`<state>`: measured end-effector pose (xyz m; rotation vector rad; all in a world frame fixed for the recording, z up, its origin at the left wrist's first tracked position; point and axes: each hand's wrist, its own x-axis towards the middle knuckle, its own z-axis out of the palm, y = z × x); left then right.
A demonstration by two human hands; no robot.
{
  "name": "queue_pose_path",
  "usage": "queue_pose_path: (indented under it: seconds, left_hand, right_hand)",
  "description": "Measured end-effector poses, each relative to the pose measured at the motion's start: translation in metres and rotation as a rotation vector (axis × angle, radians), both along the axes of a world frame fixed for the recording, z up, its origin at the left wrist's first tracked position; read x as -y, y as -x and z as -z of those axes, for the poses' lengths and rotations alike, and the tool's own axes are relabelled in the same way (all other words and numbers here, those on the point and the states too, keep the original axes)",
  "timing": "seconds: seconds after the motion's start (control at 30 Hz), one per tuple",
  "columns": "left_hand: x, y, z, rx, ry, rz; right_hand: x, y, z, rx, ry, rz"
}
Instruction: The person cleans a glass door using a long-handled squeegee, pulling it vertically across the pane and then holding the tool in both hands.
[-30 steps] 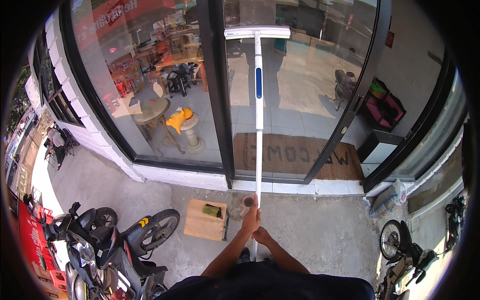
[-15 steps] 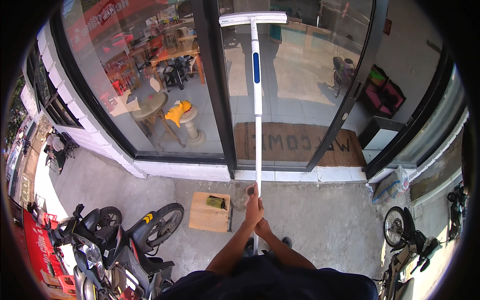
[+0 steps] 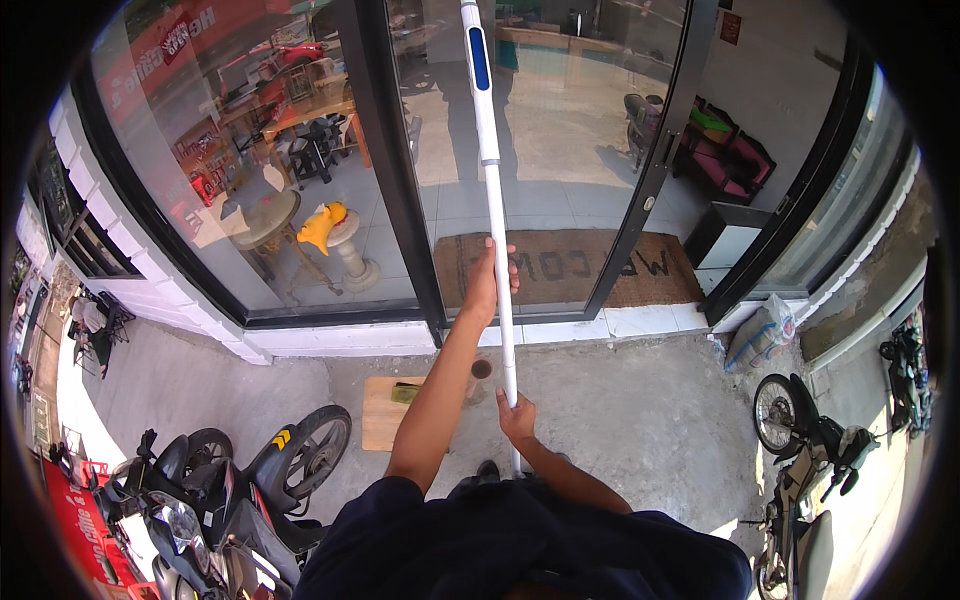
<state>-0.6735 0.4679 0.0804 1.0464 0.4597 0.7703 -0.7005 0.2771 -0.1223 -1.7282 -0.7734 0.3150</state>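
A long white window squeegee [image 3: 495,200] with a blue panel on its upper handle rises in front of the sliding glass door [image 3: 570,150]. Its wiper head lies beyond the top edge of the view. With the arm stretched forward, my left hand [image 3: 484,287] is closed around the middle of the pole, fingers showing on its right side. Lower down, close to my body, my right hand [image 3: 517,417] grips the pole near its bottom end. Through the glass a brown doormat [image 3: 630,275] shows on the tiles.
A wooden stool [image 3: 388,428] carrying a green pouch [image 3: 405,392] stands left of my feet, partly behind my left arm. One motorcycle [image 3: 235,500] is parked at lower left, another [image 3: 800,490] at right. A plastic sack [image 3: 762,333] leans by the right doorframe.
My left hand has slid up the pole, away from my right hand, which has shifted slightly up. The squeegee has moved upward, taking its head out of view. The view has shifted slightly.
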Motion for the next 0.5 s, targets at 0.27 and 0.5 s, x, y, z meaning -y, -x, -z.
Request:
queue_pose_path:
  seconds: [0.27,0.5]
  left_hand:
    - [0.065,-0.026,0.033,-0.040,-0.045,-0.055]
    - [0.141,-0.041,0.096,-0.097,0.013,0.002]
  right_hand:
    - [-0.005,-0.090,-0.033,-0.271,-0.456,-0.010]
    - [-0.058,-0.191,-0.220,-0.274,-0.491,-0.101]
